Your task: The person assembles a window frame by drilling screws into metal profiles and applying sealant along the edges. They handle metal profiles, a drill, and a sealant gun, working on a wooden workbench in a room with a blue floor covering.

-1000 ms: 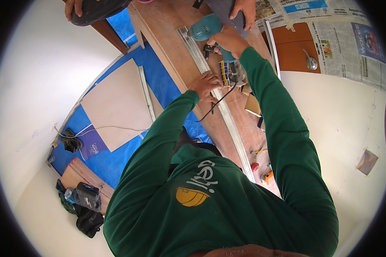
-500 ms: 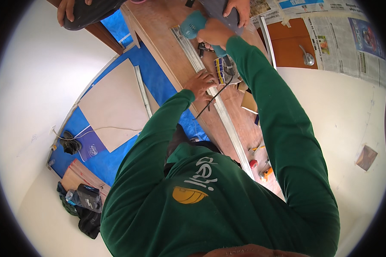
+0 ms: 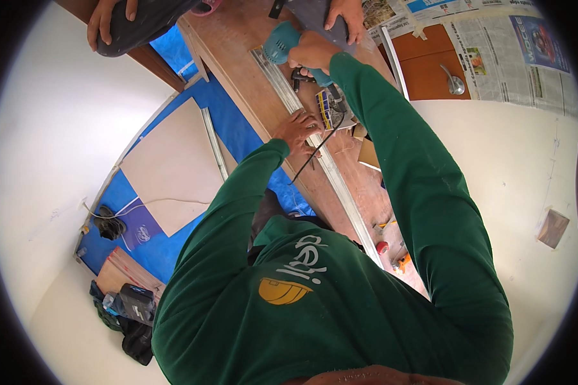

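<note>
My right hand (image 3: 313, 51) is closed round the handle of a teal corded power drill (image 3: 281, 42). The drill is over the far end of a long pale metal channel (image 3: 341, 183); whether its tip touches the metal is hidden. Lower down the same channel, my left hand (image 3: 298, 133) grips it with the fingers curled over its edges. A black cord (image 3: 320, 149) runs from the drill's handle past the left hand. The channel lies lengthwise on a wooden bench (image 3: 237, 77).
Another person's left-side hand (image 3: 106, 25) and right-side hand (image 3: 347, 16) rest on their knees at the far end. A small box (image 3: 332, 109) and scattered tools lie right of the channel. A pale board (image 3: 170, 167) lies on blue sheeting (image 3: 228, 96) at left.
The whole view has shifted slightly. My right hand still holds the drill at the channel's far end, and my left hand keeps its place on the channel.
</note>
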`<state>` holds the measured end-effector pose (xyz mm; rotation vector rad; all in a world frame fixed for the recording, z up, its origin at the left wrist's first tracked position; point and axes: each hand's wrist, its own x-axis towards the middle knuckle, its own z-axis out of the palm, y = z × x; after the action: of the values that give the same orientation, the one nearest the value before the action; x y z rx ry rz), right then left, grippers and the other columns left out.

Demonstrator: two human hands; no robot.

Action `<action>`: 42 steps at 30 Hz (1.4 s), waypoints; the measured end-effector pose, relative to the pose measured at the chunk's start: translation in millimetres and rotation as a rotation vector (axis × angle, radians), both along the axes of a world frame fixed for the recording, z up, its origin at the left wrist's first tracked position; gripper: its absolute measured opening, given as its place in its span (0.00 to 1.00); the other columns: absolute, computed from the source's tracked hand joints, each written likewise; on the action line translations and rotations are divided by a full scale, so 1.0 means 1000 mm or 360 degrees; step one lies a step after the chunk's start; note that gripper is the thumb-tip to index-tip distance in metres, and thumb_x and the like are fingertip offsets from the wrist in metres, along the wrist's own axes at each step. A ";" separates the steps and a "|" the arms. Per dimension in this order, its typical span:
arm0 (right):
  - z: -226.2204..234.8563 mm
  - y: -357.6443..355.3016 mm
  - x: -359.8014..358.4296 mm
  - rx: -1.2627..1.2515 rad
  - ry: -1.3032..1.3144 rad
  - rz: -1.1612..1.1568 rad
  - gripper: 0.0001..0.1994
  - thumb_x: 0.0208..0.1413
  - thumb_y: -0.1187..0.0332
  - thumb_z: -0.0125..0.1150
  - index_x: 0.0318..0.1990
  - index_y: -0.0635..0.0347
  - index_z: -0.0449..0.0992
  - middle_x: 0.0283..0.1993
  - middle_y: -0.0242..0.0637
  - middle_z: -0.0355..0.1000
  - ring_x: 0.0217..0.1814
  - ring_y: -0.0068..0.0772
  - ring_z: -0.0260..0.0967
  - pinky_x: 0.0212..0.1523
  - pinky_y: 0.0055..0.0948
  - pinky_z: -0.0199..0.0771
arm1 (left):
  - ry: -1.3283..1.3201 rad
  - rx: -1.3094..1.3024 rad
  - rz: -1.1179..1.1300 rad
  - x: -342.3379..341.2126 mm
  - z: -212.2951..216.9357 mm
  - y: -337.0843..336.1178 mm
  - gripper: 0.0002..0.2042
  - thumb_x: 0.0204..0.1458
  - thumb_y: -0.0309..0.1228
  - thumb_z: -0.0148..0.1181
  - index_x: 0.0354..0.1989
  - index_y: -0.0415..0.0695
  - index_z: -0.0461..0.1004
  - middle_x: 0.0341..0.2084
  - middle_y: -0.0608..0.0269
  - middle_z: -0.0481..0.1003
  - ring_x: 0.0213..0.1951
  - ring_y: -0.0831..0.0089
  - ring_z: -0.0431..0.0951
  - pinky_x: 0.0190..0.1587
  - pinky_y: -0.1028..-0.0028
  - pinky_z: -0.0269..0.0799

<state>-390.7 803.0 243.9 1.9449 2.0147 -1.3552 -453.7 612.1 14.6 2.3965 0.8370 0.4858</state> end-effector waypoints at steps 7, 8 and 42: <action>-0.009 -0.013 -0.020 0.0075 -0.0151 0.0007 0.11 0.45 0.69 0.73 0.28 0.69 0.80 0.26 0.44 0.77 0.24 0.37 0.77 0.24 0.40 0.77 | -0.0034 0.0062 0.0016 -0.003 -0.003 -0.002 0.44 0.48 0.76 0.65 0.63 0.53 0.79 0.65 0.64 0.73 0.77 0.60 0.61 0.84 0.49 0.46; -0.015 -0.010 -0.018 0.0096 -0.0139 0.0020 0.11 0.45 0.69 0.73 0.28 0.68 0.79 0.25 0.43 0.77 0.24 0.37 0.76 0.24 0.39 0.77 | -0.0022 0.0060 0.0019 -0.003 -0.003 0.001 0.43 0.48 0.75 0.65 0.63 0.54 0.79 0.65 0.64 0.73 0.76 0.60 0.62 0.84 0.50 0.47; 0.046 -0.827 0.186 0.0647 0.0952 -0.3366 0.21 0.54 0.76 0.70 0.55 0.63 0.73 0.39 0.39 0.76 0.28 0.31 0.76 0.28 0.31 0.79 | -0.0167 0.0041 -0.0162 -0.003 -0.013 -0.184 0.42 0.64 0.60 0.65 0.75 0.38 0.65 0.66 0.40 0.70 0.69 0.39 0.66 0.73 0.44 0.59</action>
<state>-204.4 -24.4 290.1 4.1350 -0.9931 -1.4210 -456.7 428.3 2.0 2.4004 0.6634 0.5795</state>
